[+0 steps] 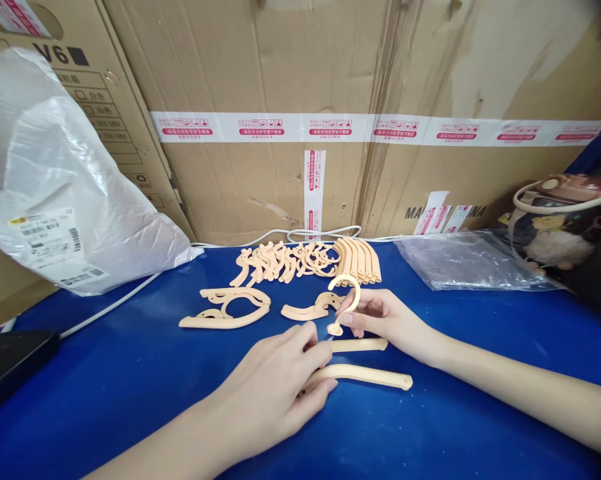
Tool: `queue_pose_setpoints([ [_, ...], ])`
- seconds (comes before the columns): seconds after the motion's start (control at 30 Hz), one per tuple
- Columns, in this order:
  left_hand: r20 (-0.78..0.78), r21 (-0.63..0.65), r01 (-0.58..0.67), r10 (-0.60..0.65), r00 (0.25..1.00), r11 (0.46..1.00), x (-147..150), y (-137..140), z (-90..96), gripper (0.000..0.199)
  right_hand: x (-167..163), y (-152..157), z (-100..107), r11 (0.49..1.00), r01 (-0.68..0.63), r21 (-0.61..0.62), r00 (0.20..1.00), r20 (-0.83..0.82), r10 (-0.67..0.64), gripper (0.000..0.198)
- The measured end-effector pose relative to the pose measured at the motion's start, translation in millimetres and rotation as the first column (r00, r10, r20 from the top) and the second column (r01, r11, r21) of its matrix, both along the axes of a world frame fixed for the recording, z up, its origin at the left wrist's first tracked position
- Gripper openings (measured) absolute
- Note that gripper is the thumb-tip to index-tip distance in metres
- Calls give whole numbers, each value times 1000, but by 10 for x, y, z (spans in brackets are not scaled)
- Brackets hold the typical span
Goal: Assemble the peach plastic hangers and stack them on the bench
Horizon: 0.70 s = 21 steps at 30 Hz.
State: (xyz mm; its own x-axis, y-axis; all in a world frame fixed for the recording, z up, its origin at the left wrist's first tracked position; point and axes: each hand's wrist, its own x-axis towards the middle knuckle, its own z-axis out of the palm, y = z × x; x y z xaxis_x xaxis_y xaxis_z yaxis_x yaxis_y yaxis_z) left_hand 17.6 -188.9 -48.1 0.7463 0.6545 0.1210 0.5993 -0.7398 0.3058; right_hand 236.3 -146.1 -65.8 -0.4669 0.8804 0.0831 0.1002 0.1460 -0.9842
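In the head view, my right hand [383, 317] pinches a beige plastic hanger hook [355, 291], its curve upward and its flat base downward. Close beside it, my left hand [285, 373] is closed on a curved beige hanger arm [373, 375] whose free end points right. A second hanger arm [363, 345] lies just beyond, its left end hidden by my left fingers; whether they touch it I cannot tell. Behind my hands is a curved hanger piece [305, 311], partly covered by the hook and my right hand. A folded hanger [227, 310] lies to the left.
At the back are a pile of small hanger parts [280, 260] and a row of hanger arms [360, 260]. A white parcel bag [80, 193] and black device [17, 367] stand left. A clear plastic bag [470, 260] lies right, before large cardboard boxes [260, 180].
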Motion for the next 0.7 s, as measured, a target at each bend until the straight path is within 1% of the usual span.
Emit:
queue_pose_setpoints([
  [0.13,69,-41,-25,28,997,999,5,-22,24,12,6,-4,11,1000,-2,-4,1000,-15,2,24],
  [0.2,146,-113,-72,88,985,991,9,-29,40,10,-1,-14,13,1000,-6,-7,999,-32,6,24],
  [0.23,193,-184,-101,136,972,978,10,-27,48,12,-4,-22,15,1000,-7,-8,999,-39,7,24],
  [0.27,243,-278,-122,192,951,953,8,-21,57,15,-7,-31,17,1000,-7,-8,999,-44,7,24],
  [0.3,295,-385,-126,251,922,914,4,-11,67,18,-10,-41,21,1000,-9,-6,999,-48,9,24],
  [0.37,387,-578,-76,355,851,812,-13,19,99,22,-13,-59,29,1000,-20,-6,998,-51,20,23],
  [0.4,423,-644,-36,394,816,764,-26,36,120,23,-14,-66,32,1000,-27,-10,998,-55,27,23],
  [0.43,453,-685,3,423,785,728,-41,51,145,24,-14,-69,33,999,-35,-18,998,-59,34,23],
  [0.5,499,-720,50,467,730,692,-74,72,197,25,-14,-68,30,998,-43,-36,997,-64,41,23],
  [0.57,515,-726,54,490,703,686,-102,78,236,28,-13,-59,21,998,-42,-47,997,-61,39,23],
  [0.6,518,-716,41,490,701,697,-113,75,245,31,-11,-52,16,998,-39,-49,998,-60,36,24],
  [0.63,514,-691,10,481,711,723,-120,68,246,35,-10,-45,11,998,-37,-52,998,-59,34,24],
  [0.7,470,-584,-86,423,775,807,-122,42,228,38,-9,-33,3,998,-33,-59,998,-59,30,26],
])
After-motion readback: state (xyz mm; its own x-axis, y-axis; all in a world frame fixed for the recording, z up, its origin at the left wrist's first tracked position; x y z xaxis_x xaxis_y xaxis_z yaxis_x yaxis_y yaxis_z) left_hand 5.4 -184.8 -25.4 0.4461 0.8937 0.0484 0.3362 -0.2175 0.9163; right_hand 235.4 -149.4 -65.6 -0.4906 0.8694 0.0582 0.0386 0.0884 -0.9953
